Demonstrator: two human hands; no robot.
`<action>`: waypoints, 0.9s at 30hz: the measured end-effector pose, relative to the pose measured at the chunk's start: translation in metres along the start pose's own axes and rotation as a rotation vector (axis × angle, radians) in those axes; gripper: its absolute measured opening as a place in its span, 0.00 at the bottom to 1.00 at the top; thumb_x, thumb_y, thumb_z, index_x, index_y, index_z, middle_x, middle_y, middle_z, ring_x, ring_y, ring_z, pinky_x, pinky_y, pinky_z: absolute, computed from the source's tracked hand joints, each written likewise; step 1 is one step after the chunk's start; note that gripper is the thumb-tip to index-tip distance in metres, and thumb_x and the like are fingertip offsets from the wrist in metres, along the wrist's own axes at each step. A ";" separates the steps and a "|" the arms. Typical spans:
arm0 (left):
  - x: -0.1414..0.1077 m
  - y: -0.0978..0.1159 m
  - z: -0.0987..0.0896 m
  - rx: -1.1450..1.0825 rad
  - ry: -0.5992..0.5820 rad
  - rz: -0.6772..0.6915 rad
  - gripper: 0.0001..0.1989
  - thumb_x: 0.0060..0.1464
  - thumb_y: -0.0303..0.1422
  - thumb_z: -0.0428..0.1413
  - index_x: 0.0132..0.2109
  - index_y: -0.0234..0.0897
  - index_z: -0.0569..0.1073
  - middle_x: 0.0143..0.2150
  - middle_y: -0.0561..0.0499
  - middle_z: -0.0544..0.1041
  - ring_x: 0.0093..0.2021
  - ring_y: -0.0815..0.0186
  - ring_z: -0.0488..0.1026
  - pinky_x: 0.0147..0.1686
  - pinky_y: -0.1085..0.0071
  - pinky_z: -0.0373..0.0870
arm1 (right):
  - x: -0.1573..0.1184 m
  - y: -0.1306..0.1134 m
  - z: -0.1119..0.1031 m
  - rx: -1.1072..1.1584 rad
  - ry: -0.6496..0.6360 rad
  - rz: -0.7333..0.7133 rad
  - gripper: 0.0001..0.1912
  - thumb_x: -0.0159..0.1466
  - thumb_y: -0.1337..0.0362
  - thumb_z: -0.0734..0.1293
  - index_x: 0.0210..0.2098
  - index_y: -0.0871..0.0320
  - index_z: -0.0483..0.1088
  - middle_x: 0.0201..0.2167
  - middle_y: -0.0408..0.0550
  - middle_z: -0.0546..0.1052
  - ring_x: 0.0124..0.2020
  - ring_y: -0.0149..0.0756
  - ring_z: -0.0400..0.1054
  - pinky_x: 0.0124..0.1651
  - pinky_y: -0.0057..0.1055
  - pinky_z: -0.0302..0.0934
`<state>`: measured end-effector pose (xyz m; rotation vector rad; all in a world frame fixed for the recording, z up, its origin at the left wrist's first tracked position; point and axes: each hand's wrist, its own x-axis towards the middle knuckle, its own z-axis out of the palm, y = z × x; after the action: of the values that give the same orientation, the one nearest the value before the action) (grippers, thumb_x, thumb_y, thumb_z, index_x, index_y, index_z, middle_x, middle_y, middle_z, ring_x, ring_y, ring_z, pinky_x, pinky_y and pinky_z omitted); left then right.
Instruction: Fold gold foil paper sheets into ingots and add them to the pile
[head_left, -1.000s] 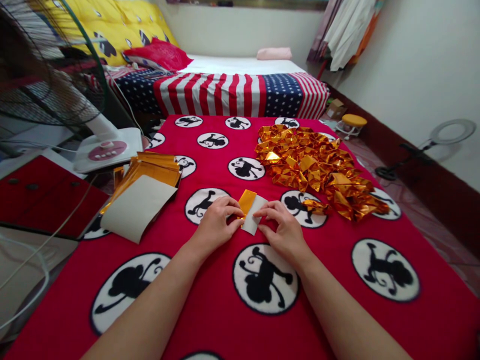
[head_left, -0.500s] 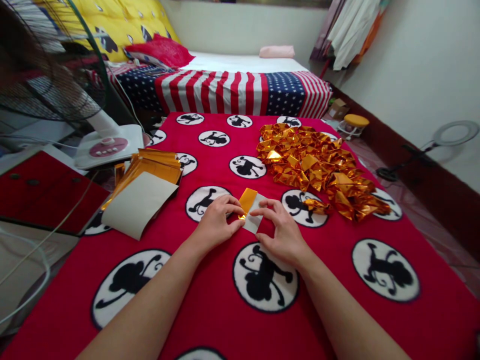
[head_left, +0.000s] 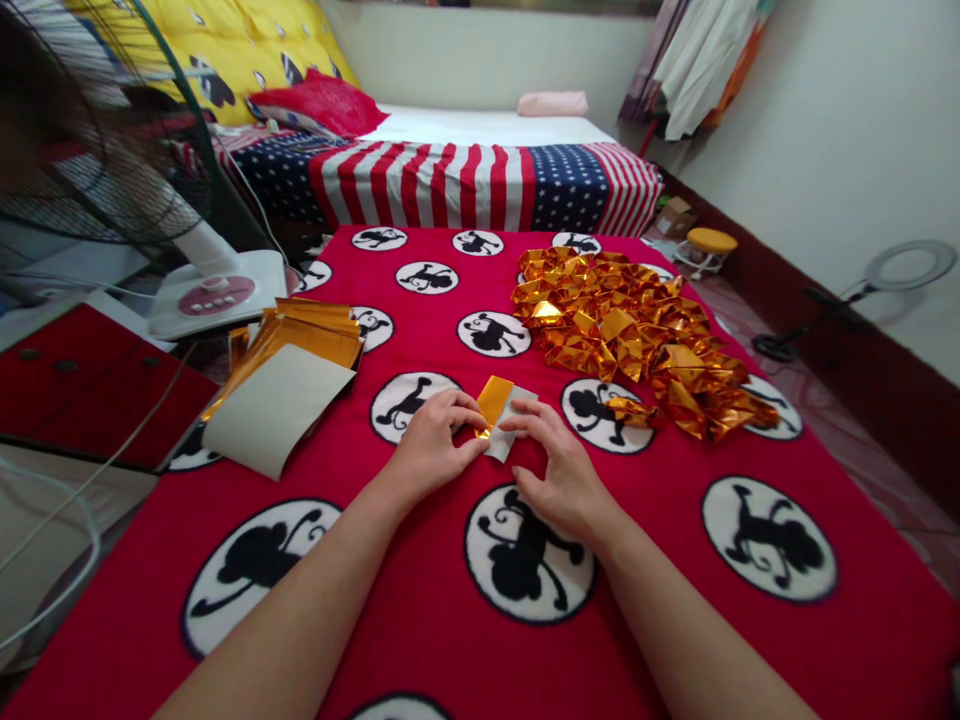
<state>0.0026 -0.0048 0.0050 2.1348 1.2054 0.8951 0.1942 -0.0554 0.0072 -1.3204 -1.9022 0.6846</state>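
Note:
A partly folded sheet of gold foil paper (head_left: 493, 400) lies on the red blanket in front of me, its gold face on the left and its whitish back on the right. My left hand (head_left: 435, 445) is closed at the paper's left edge, thumb and fingertips pinching it. Over the whitish part is my right hand (head_left: 562, 465), with fingertips touching the paper and the thumb spread away from them. Folded gold foil pieces (head_left: 615, 320) are heaped beyond my right hand. One small gold piece (head_left: 631, 410) lies nearer, apart from the heap.
A stack of gold paper sheets (head_left: 277, 410), white side up on top, sits at the left edge of the blanket (head_left: 645, 630). A fan (head_left: 217, 295) stands behind it. Farther back is a bed (head_left: 450, 185); a stool (head_left: 711, 242) and a ring light (head_left: 909, 268) are at right.
The whitish part of the paper has been turned up slightly at its lower right, and my right fingers moved a little with it. My left hand stays in place.

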 end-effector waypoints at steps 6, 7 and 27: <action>-0.001 -0.001 0.000 0.001 0.002 0.003 0.04 0.48 0.26 0.62 0.34 0.38 0.80 0.40 0.48 0.76 0.42 0.62 0.73 0.46 0.64 0.70 | 0.002 0.001 0.004 0.153 0.051 -0.080 0.23 0.55 0.81 0.61 0.44 0.54 0.72 0.51 0.49 0.70 0.56 0.37 0.65 0.60 0.36 0.59; -0.001 -0.001 0.000 0.003 0.000 0.005 0.04 0.48 0.27 0.62 0.34 0.38 0.80 0.40 0.48 0.76 0.43 0.62 0.73 0.46 0.64 0.70 | 0.003 0.002 0.005 0.163 0.064 -0.088 0.22 0.56 0.81 0.61 0.43 0.55 0.73 0.49 0.49 0.71 0.54 0.36 0.67 0.58 0.35 0.60; -0.001 -0.002 -0.001 0.002 -0.029 0.024 0.05 0.49 0.24 0.61 0.34 0.37 0.79 0.40 0.48 0.76 0.43 0.63 0.72 0.47 0.64 0.69 | 0.008 0.006 0.001 -0.266 0.062 -0.224 0.08 0.64 0.67 0.68 0.38 0.48 0.80 0.44 0.47 0.74 0.44 0.41 0.63 0.48 0.40 0.60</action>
<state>0.0002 -0.0048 0.0040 2.1609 1.1699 0.8706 0.1951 -0.0460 0.0041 -1.2430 -2.1031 0.2816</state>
